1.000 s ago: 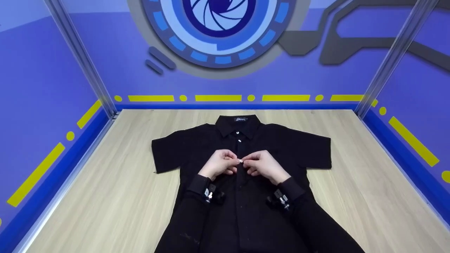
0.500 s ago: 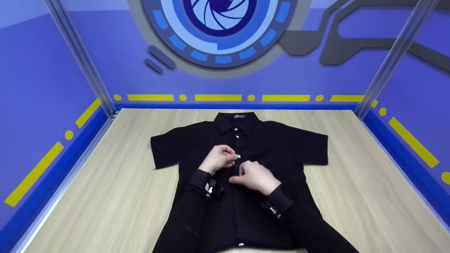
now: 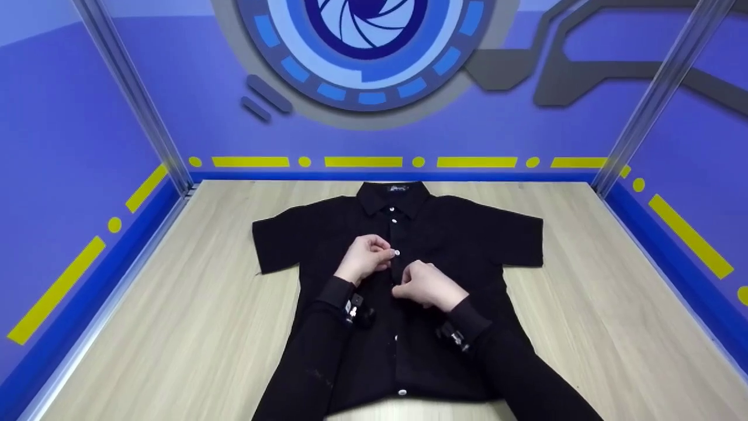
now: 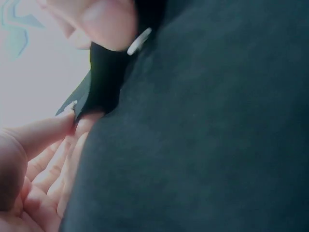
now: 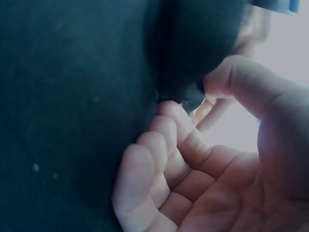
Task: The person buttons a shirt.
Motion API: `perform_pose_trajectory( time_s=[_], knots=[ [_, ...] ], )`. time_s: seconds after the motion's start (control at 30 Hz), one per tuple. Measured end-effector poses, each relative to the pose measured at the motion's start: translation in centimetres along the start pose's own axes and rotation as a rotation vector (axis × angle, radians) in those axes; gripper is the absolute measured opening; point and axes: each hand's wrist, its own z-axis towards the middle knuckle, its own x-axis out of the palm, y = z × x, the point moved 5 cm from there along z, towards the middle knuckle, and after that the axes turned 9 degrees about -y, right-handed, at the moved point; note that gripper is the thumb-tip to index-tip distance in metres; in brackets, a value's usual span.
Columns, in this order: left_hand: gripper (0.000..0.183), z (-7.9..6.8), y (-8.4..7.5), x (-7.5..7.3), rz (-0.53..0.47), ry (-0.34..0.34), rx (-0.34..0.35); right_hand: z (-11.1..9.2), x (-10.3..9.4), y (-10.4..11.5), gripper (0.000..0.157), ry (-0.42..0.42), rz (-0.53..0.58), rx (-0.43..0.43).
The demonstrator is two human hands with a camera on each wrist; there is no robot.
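Note:
A black short-sleeved shirt lies face up, collar at the far side, with white buttons along its placket. My left hand pinches the placket beside the third white button; in the left wrist view its thumb is on the cloth near a button. Just below and to the right, my right hand is at the placket with bent fingers. The right wrist view shows its fingertips touching the cloth and the thumb somewhat apart. Whether they grip any cloth is unclear. Another button stands near the right thumb.
The shirt rests on a light wooden table. Blue panels with yellow markings border it at the back and both sides. Lower on the placket is a white hem button. Both wrists carry small cameras.
My right hand has left the third button and moved down the placket, then slightly back up. The left hand still pinches near that button. The shirt has shifted a little upward in view.

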Motion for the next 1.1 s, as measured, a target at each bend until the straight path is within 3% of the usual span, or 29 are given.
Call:
perform_pose_trajectory(
  time_s=[0.1, 0.2, 0.4, 0.5, 0.67, 0.77, 0.93, 1.1],
  knots=[
    [0.012, -0.2, -0.5, 0.0, 0.067, -0.026, 0.032, 0.1, -0.2, -0.5, 0.016, 0.052, 0.103, 0.016],
    [0.014, -0.9, -1.4, 0.2, 0.205, -0.024, 0.090, -0.2, -0.2, -1.0, 0.015, 0.092, 0.213, 0.010],
    [0.017, -2.9, -3.2, 0.1, 0.465, -0.028, 0.205, -0.9, -0.2, -1.6, 0.008, 0.052, 0.299, -0.065],
    [0.013, -4.0, -3.3, 0.2, 0.485, 0.001, 0.196, -1.3, -0.1, -1.8, 0.008, 0.022, 0.317, -0.074],
    [0.007, -5.5, -2.4, 0.5, 0.514, 0.141, 0.108, -1.6, 0.1, -2.1, 0.010, -0.005, 0.381, -0.060],
    [0.006, -6.2, -1.8, 0.6, 0.542, 0.200, 0.088, -1.8, 0.2, -2.1, 0.012, -0.009, 0.430, -0.047],
    [0.015, -6.8, -1.2, 0.4, 0.534, 0.244, 0.080, -2.3, 0.1, -1.5, 0.018, 0.002, 0.493, -0.029],
    [0.012, -7.0, -0.8, 0.7, 0.502, 0.263, 0.044, -2.6, -0.3, -1.3, 0.023, 0.038, 0.565, 0.015]
  ],
)
